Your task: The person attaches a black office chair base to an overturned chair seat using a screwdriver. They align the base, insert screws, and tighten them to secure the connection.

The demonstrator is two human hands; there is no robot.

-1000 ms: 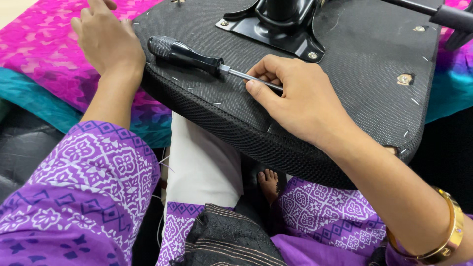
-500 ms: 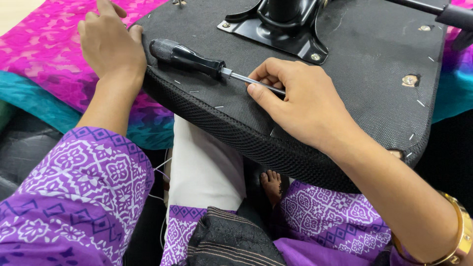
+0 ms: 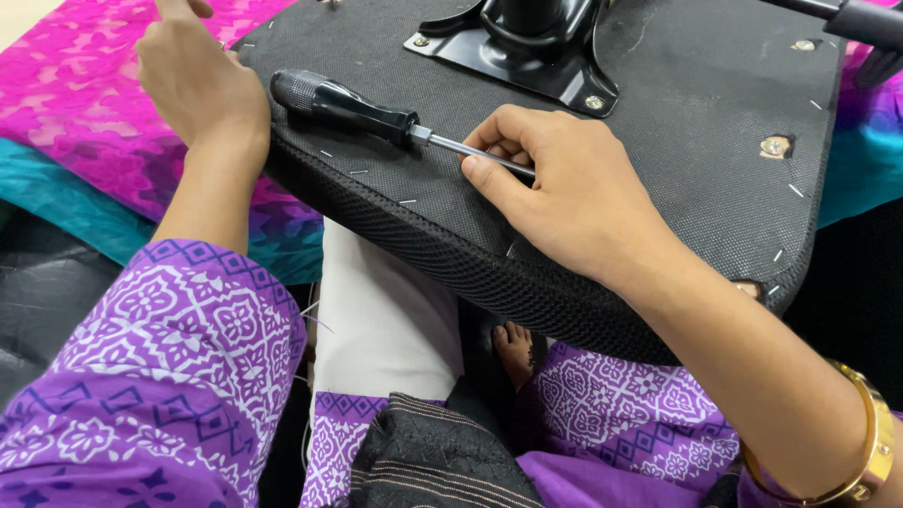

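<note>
The upturned chair seat (image 3: 658,160), black and covered in rough fabric with a mesh-edged rim, fills the upper middle of the view and rests across the person's lap, its rounded front edge towards six o'clock. Beneath it at nine o'clock lies a pink and teal patterned cloth (image 3: 66,122). At twelve o'clock one black metal mounting plate (image 3: 527,56) is bolted to the seat's underside; two of its bolts show. Two more round metal fasteners sit in the fabric towards two o'clock, and a scatter of small staples (image 3: 795,190) runs along the seat's border; I count about a dozen, though some are too small to be sure of.

One screwdriver (image 3: 348,105) lies flat on the seat, just left of centre. Its long axis runs from ten o'clock to four o'clock: the black ribbed handle is at the ten o'clock end, and the bare steel shaft points towards four o'clock, where its tip disappears under the right hand.

The right hand (image 3: 574,198) lies at the centre, its grip closed on the screwdriver's shaft, thumb on the near side and fingers curled over the far side. The left hand (image 3: 198,85) is at ten o'clock, curled over the seat's left corner just beside the screwdriver's handle; its fingers are out of frame, so whether it clasps the edge I cannot tell. One gold bangle (image 3: 870,442) circles the right wrist at four o'clock.
</note>
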